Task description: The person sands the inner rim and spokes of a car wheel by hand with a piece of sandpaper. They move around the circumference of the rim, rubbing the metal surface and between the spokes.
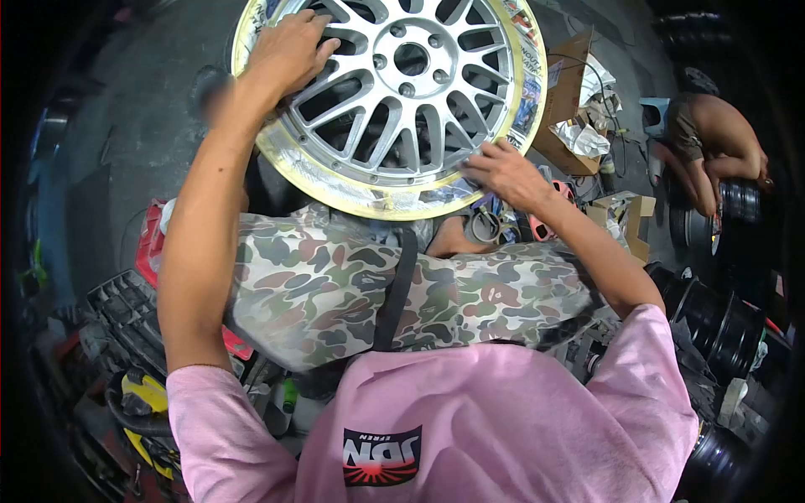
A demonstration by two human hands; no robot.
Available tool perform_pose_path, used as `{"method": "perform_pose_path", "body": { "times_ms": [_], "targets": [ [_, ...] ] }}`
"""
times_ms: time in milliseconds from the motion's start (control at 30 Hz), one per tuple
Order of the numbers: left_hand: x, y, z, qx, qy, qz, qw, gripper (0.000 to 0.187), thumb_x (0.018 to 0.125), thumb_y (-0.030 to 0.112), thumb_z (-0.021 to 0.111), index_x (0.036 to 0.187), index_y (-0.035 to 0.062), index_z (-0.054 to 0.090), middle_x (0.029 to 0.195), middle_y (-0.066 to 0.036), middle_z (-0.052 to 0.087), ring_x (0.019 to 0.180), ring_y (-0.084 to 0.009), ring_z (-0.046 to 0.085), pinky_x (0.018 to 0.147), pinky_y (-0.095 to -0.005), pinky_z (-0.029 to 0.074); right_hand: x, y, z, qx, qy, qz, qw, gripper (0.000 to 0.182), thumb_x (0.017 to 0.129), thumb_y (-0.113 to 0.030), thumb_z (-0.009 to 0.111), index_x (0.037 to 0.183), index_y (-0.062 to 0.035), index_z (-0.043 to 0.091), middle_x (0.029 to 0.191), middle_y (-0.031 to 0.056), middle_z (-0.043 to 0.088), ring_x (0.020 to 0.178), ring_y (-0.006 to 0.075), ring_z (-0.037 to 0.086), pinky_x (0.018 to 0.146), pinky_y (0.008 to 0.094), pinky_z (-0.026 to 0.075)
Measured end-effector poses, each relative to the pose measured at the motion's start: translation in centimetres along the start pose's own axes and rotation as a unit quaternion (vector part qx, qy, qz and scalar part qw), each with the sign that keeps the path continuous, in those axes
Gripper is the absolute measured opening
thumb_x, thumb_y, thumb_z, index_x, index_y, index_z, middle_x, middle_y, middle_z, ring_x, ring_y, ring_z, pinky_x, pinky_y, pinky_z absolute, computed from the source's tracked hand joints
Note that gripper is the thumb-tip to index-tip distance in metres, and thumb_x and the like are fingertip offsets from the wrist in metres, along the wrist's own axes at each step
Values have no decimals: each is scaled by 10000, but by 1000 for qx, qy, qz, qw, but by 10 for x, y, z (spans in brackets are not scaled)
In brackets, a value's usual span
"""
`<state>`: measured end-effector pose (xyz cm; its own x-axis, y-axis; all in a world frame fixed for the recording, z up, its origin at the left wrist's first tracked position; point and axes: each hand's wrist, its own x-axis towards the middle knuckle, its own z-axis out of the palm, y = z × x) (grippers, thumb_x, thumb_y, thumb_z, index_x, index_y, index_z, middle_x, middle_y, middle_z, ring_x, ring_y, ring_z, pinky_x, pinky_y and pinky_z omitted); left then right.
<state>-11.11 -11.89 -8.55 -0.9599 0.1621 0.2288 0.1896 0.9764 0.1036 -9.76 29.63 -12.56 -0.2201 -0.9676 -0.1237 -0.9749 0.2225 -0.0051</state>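
A silver multi-spoke wheel rim (436,109) is tilted up in front of me, its outer lip covered with yellow masking tape (381,204) and printed paper. My left hand (289,54) lies over the rim's upper left edge, fingers stretched out and thumb apart, touching the spokes. At the lower right of the rim, my right hand (510,176) has its fingers bent together against the inner edge. Its fingertips are slightly blurred, and whatever they pinch is too small to make out. The camouflage cloth (335,281) over my legs is just below the rim.
A roll of tape (485,225) lies by my foot. Cardboard boxes (566,109) with crumpled paper stand to the right. Farther right, another person (721,134) bends over a wheel. Black rims (713,323) are stacked at the lower right; a black toolbox tray (126,306) is at the left.
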Motion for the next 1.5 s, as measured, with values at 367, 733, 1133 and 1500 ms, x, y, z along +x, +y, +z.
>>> {"method": "perform_pose_path", "body": {
  "times_ms": [367, 733, 1133, 1500],
  "targets": [
    [15, 7, 17, 91, -2, -10, 996, 468, 1019, 450, 568, 1223, 42, 673, 1151, -152, 722, 1084, -345, 682, 918, -508, 513, 15, -41, 20, 142, 73, 173, 972, 338, 830, -86, 696, 1167, -65, 709, 1064, 59, 602, 1043, 257, 557, 889, 390, 453],
    [17, 7, 10, 35, -35, -16, 999, 483, 1009, 432, 594, 1274, 32, 654, 1180, -177, 713, 1098, -380, 673, 932, -504, 529, 4, -24, 13, 40, 23, 146, 988, 318, 842, -118, 697, 1158, -107, 727, 1014, 49, 600, 1002, 250, 543, 877, 401, 433],
    [17, 1, 8, -13, -59, -18, 998, 498, 997, 397, 624, 1328, 25, 613, 1279, -234, 651, 1167, -425, 624, 1003, -496, 500, 17, -47, 27, 157, 208, 357, 897, 224, 889, -89, 667, 1069, 36, 713, 940, 201, 598, 942, 385, 579, 823, 482, 481],
    [14, 3, 0, 2, -63, -26, 998, 552, 990, 402, 636, 1390, 27, 573, 1368, -240, 610, 1245, -423, 591, 1060, -485, 476, 0, -11, 25, 119, 115, 279, 946, 300, 884, -117, 681, 1173, -53, 732, 1037, 101, 614, 1002, 301, 586, 866, 426, 464]
  ]
}}
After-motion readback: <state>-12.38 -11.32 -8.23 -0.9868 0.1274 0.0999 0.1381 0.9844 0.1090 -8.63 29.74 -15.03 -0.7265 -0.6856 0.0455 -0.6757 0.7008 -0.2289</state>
